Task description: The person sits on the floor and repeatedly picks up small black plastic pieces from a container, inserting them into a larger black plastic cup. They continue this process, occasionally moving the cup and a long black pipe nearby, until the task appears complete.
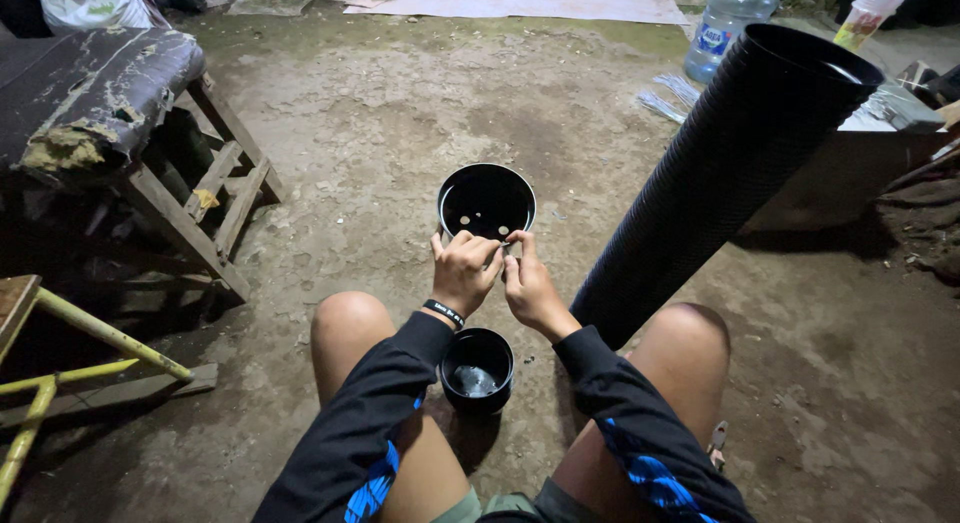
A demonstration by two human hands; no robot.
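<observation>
Fingers of our left hand (463, 271) and right hand (527, 283) pinch 1 black pot's (486, 200) near rim; it could slip, grip shallow.

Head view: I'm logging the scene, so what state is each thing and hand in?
Upper black pot: tilted, mouth toward the camera, holes in its base showing, held at the near rim.
Lower black pot: upright on the ground between the knees, untouched.
Stack of black pots: leaning, nested.
Water jug: upright.
Left hand: gripping the rim.
Right hand: pinching the rim.
</observation>
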